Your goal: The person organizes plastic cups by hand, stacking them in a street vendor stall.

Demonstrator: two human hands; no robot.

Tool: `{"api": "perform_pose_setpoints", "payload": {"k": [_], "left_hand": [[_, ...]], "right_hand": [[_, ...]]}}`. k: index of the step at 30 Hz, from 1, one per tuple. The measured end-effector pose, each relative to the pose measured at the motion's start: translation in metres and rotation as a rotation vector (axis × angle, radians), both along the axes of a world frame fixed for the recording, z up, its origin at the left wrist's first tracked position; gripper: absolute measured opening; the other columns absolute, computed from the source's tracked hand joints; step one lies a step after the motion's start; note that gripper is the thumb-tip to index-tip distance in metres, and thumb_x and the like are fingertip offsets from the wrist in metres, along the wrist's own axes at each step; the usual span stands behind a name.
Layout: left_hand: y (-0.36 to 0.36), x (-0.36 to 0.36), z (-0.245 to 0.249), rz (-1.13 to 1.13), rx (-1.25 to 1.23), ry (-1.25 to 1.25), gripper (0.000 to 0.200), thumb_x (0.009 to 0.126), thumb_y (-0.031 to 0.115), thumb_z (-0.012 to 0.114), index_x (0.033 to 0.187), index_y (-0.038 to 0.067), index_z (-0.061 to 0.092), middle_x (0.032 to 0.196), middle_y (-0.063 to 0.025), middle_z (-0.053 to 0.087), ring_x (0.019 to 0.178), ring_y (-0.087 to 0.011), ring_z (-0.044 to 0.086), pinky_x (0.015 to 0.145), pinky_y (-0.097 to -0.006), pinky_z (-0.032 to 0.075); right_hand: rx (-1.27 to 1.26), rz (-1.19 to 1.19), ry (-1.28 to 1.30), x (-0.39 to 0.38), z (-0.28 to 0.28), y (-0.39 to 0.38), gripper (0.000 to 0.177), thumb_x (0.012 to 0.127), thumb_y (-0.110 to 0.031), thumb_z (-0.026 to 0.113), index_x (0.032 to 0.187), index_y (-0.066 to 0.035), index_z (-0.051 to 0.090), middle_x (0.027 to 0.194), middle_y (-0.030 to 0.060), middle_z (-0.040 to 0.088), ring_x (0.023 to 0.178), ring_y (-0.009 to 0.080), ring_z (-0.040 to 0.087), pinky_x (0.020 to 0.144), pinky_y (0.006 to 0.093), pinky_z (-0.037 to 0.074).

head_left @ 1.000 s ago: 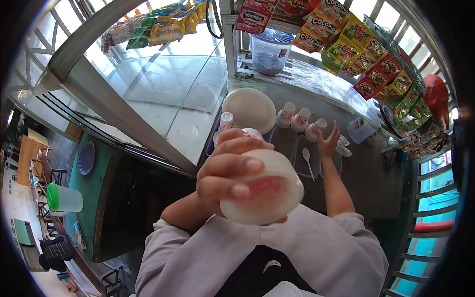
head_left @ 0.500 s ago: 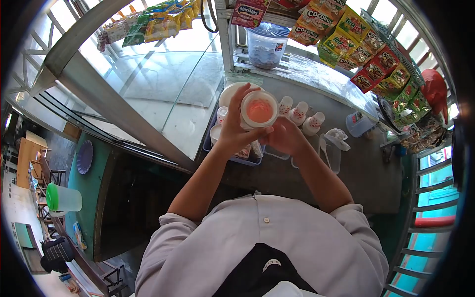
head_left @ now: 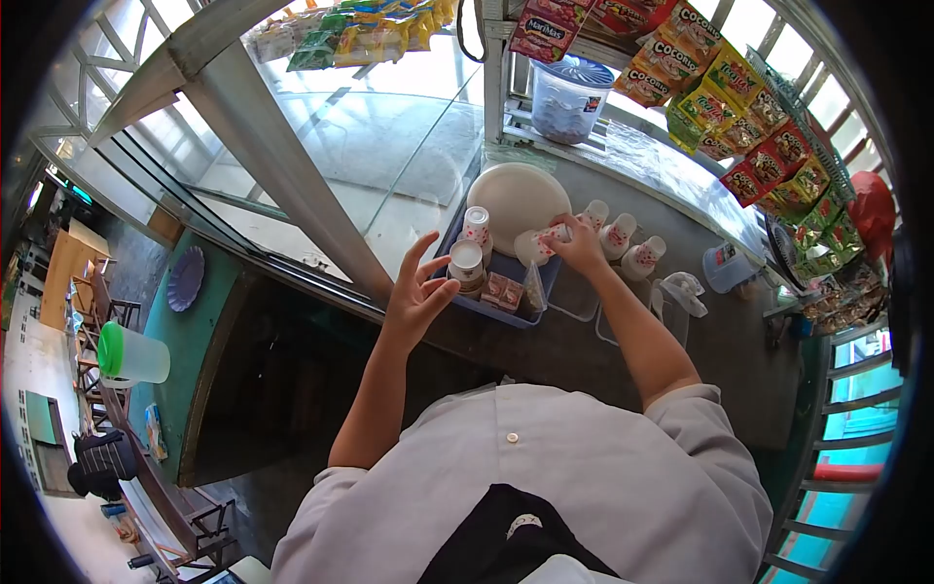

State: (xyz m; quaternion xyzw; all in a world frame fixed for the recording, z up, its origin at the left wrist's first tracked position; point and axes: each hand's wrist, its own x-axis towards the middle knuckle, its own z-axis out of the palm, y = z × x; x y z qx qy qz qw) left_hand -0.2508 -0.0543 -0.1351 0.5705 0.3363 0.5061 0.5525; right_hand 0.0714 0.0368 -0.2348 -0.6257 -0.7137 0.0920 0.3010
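Observation:
My right hand [head_left: 584, 245] pinches a white paper cup [head_left: 556, 237] with a red pattern, tipped sideways beside a large round pale lid [head_left: 520, 200]. Several similar cups stand upside down in a row just right of that hand; the nearest cup [head_left: 618, 234] is partly behind my fingers. My left hand [head_left: 416, 297] is open, fingers spread, holding nothing. Its fingertips are close to a white-lidded jar [head_left: 467, 256] in a blue basket [head_left: 486, 311]. A stack of patterned cups [head_left: 476, 224] rises behind the jar, and small boxes [head_left: 502, 290] sit in the basket.
A glass display case [head_left: 389, 165] with a metal frame stands at the left. Clear plastic containers [head_left: 671, 311] and a small tub [head_left: 728, 266] lie to the right. Sachet strips [head_left: 705, 102] hang above, near a lidded bucket [head_left: 572, 97]. A green-lidded container [head_left: 131, 353] is far left.
My hands have separated. The left has let go of the round white-rimmed container with pink showing inside and moved left and down; the right now holds a paper cup. The camera view has shifted.

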Motion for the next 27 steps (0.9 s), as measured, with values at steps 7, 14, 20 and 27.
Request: {"api": "perform_pose_setpoints", "payload": {"k": [7, 14, 20, 27], "left_hand": [[-0.012, -0.009, -0.011, -0.015, -0.051, 0.009, 0.062, 0.088, 0.013, 0.066, 0.142, 0.006, 0.035, 0.144, -0.0101, 0.037, 0.121, -0.0213, 0.048, 0.091, -0.028, 0.046], [-0.013, -0.003, -0.015, -0.042, -0.1, 0.007, 0.057, 0.089, 0.014, 0.064, 0.139, 0.005, 0.038, 0.141, -0.0088, 0.04, 0.118, -0.0188, 0.049, 0.09, -0.0254, 0.044], [-0.014, 0.002, -0.018, -0.057, -0.153, -0.001, 0.054, 0.091, 0.015, 0.062, 0.139, 0.005, 0.04, 0.137, -0.0071, 0.043, 0.115, -0.0165, 0.049, 0.091, -0.025, 0.043], [-0.017, -0.002, -0.017, -0.073, -0.164, -0.004, 0.05, 0.092, 0.016, 0.06, 0.138, 0.006, 0.041, 0.133, -0.0064, 0.047, 0.115, -0.0157, 0.048, 0.094, -0.0262, 0.04]], "right_hand": [[-0.316, 0.261, 0.081, -0.041, 0.009, -0.001, 0.038, 0.074, -0.03, 0.07, 0.107, -0.013, 0.066, 0.104, 0.018, 0.065, 0.1, 0.0349, 0.062, 0.087, 0.0415, 0.047], [-0.376, 0.234, 0.225, -0.044, 0.019, -0.007, 0.034, 0.074, -0.024, 0.065, 0.106, -0.012, 0.067, 0.106, 0.0178, 0.066, 0.099, 0.0334, 0.062, 0.088, 0.0399, 0.048], [-0.423, 0.333, 0.098, -0.039, 0.015, -0.001, 0.039, 0.077, -0.019, 0.064, 0.115, -0.011, 0.065, 0.111, 0.0158, 0.066, 0.102, 0.0284, 0.062, 0.092, 0.0342, 0.047], [-0.46, 0.275, 0.689, -0.025, 0.02, -0.008, 0.037, 0.092, -0.029, 0.057, 0.125, -0.012, 0.061, 0.114, 0.0115, 0.066, 0.105, 0.02, 0.061, 0.093, 0.0324, 0.045]]}}
